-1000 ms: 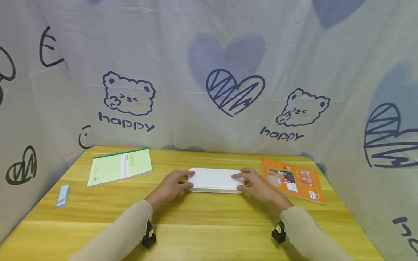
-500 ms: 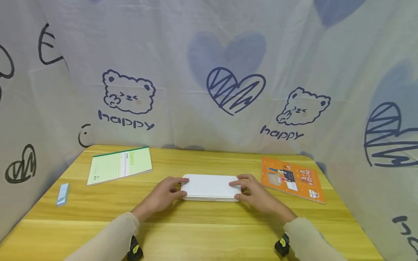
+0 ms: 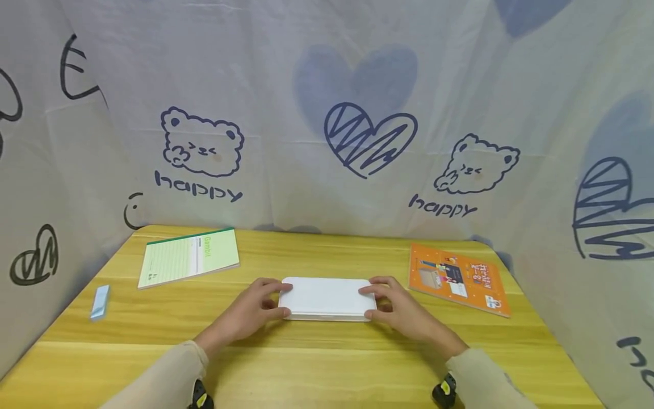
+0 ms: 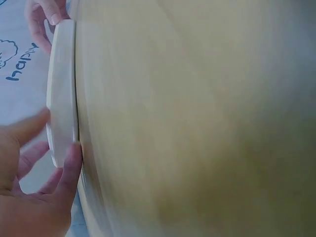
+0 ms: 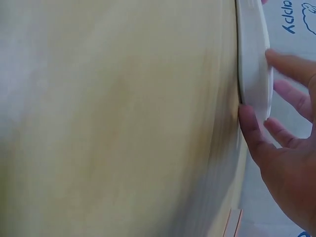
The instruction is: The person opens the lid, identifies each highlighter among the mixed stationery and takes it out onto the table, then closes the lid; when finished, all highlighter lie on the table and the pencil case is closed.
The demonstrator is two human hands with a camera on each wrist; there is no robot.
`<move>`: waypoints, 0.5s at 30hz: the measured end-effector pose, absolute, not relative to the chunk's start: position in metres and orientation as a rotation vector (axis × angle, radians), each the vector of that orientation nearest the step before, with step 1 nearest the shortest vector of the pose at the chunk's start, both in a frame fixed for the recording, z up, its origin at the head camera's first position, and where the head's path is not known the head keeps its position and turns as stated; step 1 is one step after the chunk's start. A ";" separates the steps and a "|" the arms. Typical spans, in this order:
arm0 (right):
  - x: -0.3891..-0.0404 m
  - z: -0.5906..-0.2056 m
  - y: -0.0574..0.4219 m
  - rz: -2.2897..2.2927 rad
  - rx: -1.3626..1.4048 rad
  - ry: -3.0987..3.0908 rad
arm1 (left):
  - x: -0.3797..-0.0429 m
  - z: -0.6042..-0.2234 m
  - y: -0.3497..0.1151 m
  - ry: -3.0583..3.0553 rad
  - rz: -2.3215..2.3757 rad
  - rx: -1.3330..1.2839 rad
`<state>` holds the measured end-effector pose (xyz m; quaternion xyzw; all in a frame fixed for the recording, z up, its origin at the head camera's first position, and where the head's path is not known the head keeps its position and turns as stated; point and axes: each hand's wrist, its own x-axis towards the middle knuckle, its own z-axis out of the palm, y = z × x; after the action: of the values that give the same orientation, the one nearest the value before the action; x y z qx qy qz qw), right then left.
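Observation:
A white oblong case with rounded corners (image 3: 327, 296) lies across the middle of the wooden table, its lid down. My left hand (image 3: 250, 311) grips its left end, index finger on the top edge and thumb at the front lower edge. At the opposite end my right hand (image 3: 403, 309) holds it the same way. The left wrist view shows the case (image 4: 63, 89) side-on, low against the table, with the left thumb (image 4: 73, 158) at its bottom edge. In the right wrist view the right thumb (image 5: 249, 121) presses near the case's base. What is inside is hidden.
A green notebook (image 3: 189, 257) lies at the back left, and a small pale blue bar-shaped piece (image 3: 100, 302) sits near the left edge. An orange booklet (image 3: 460, 279) is at the back right. Printed cloth (image 3: 286, 130) hangs around the table (image 3: 327, 369).
Both hands have drawn the white case toward the person and slightly left. Their grip at the two ends stays the same. The notebook, booklet and blue piece have not moved.

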<state>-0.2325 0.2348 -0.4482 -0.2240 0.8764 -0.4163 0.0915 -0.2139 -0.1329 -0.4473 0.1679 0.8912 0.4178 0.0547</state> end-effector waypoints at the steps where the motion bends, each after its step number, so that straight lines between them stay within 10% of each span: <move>1: -0.233 -0.448 0.234 -1.212 -0.675 2.621 | -0.216 -0.448 -0.132 2.722 1.225 0.560; 15: -0.250 -0.444 0.219 -0.877 -0.911 2.674 | -0.246 -0.443 -0.132 2.738 0.747 1.072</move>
<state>-0.2503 0.2192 -0.4438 -0.3066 0.9002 -0.2953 0.0919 -0.2462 -0.1319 -0.4427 0.3528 0.9012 0.2460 0.0538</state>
